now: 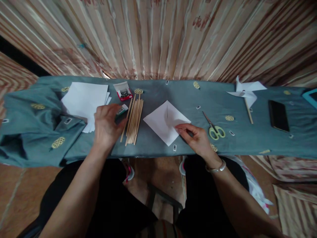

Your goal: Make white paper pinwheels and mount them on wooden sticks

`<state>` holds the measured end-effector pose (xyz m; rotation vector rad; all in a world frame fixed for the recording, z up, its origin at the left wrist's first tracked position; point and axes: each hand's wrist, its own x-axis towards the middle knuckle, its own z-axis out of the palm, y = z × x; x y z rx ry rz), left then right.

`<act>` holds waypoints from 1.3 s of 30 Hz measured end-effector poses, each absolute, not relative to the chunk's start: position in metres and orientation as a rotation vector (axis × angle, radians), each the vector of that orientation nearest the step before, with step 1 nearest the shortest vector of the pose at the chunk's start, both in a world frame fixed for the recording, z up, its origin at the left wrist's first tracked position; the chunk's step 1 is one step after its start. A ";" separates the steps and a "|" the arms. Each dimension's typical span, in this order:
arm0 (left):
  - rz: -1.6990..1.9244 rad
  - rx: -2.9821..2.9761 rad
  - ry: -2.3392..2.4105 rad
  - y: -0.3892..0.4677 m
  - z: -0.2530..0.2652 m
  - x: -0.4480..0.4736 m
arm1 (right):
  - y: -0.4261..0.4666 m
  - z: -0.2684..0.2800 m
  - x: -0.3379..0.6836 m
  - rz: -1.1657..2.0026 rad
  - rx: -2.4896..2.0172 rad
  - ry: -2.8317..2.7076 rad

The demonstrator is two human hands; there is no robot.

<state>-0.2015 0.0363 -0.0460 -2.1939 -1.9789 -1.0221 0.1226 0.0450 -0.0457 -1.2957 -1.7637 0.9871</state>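
A white paper square (164, 129) lies cornerwise on the cloth-covered table, with a short dark line near its far corner. My right hand (194, 137) pinches the paper's right edge between thumb and fingers. My left hand (106, 125) curls its thumb and fingers around a small green and white item (121, 111), partly hidden by the fingers; its kind is unclear. Just right of that hand lies a bundle of thin wooden sticks (134, 122). Beyond them an open red and white box (123, 91) contains small dark pieces. Scissors (216, 131) with light green handles rest right of the paper.
White paper sheets (85, 99) are stacked at the left, beside bunched tablecloth (32, 122). On the right are a paper pinwheel (247, 92) on a stick, a dark phone (278, 115) and a blue-edged device (310, 97). A striped curtain (158, 39) hangs behind the table.
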 end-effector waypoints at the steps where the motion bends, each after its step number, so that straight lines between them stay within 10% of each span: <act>1: -1.047 -2.344 -1.822 0.033 -0.045 -0.186 | 0.043 -0.046 0.124 0.911 -1.290 -1.846; 18: -0.829 -2.965 -1.265 0.029 -0.070 -0.109 | 0.031 -0.049 0.137 0.608 -1.207 -2.376; 39: -1.311 -2.816 -1.716 0.043 -0.072 -0.094 | 0.044 -0.061 0.097 0.670 -1.405 -1.886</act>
